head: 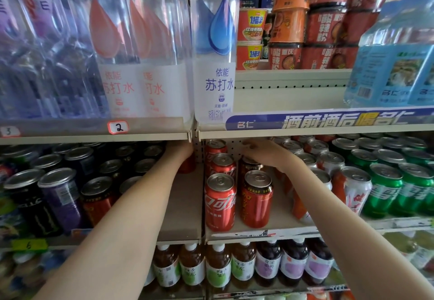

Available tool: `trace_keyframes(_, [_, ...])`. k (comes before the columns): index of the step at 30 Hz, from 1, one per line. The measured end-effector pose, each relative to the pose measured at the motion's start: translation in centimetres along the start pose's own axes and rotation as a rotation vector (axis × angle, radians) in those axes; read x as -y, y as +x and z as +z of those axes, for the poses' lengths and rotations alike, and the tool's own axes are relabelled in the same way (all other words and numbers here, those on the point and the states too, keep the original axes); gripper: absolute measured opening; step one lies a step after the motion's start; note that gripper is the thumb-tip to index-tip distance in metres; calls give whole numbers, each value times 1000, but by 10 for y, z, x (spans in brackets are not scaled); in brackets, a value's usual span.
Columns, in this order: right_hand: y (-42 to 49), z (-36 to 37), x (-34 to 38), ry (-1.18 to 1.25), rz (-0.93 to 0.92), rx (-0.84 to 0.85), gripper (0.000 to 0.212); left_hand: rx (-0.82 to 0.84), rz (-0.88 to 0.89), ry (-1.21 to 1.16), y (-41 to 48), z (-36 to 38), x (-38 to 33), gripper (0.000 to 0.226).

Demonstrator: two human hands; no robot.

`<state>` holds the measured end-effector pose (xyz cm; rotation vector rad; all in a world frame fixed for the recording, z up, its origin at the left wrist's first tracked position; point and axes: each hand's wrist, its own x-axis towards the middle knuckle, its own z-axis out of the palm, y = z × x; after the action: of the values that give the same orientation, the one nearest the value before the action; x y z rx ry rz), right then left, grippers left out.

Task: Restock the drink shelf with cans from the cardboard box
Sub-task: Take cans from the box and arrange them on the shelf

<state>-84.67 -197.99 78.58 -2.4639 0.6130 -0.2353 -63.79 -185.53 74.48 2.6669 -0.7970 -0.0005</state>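
Cans fill most of the drink shelf (258, 235); bare gap left of the cola row (220, 202), so restock partly done, box not in view. Left hand (182, 150) deep at shelf back, closed on a red can (187, 164). Right hand (263, 153) spread over a dark red can (249, 166), grip unclear. Tight headroom under upper shelf edge (94, 136); open floor beside divider.

We're seeing glossy red metal cans (220, 202) with dull silver lids, clear shiny plastic bottles (215, 48) up top – and the shelf board (182, 205) looks matt beige, smooth, painted metal maybe.
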Motion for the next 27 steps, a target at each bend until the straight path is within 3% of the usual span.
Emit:
trace_keyframes(4, [14,1,19,-48,-96,-36,30,37,-14,-73,-7,-11,-3,38])
trace_keyframes(10, [40,21,51,14,37,254,48,-36,82,-140,-28,-18,-4,35])
trace_keyframes(13, [55,30,52,-149,-51,196,53,-78,110,-194,-35,-21,-2,38])
trace_keyframes(21, [47,28,65,-267,-26,160,42,-90,173,-288,-30,-11,9,28])
trace_keyframes(27, [43,19,65,-57,70,300,46,-139,93,-334,-12,-2,3,34])
